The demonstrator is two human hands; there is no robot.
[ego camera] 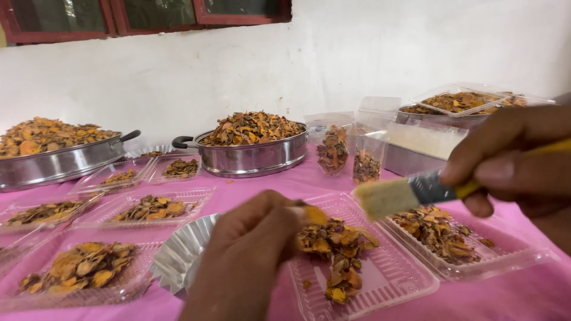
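The left hand (250, 255), low centre of the frame, is pinched shut on an orange chip (316, 214) held over a clear tray (392, 273) that carries a loose heap of dried orange-brown chips. Just left of that hand lies a crinkled foil dish (178, 252) on the pink surface (523, 291). The right hand (517, 160), at the right edge, is closed around a brush (410, 193) with a yellow handle and metal ferrule; its pale bristles point left, above the tray's far rim and apart from the held chip. Under the brush sits a second tray (505, 258) with its own heap. At lower left a filled tray (77, 270) stands nearest, with four more trays (151, 208) ranked behind it toward mid left. Further back, centre, two clear pouches (333, 145) partly filled with chips stand upright beside a white box (422, 145). Behind them, a steel pan (250, 156) heaped with chips occupies the centre, a second pan (56, 160) the upper left, and lidded tubs (461, 102) the upper right, all before a white wall (333, 59).
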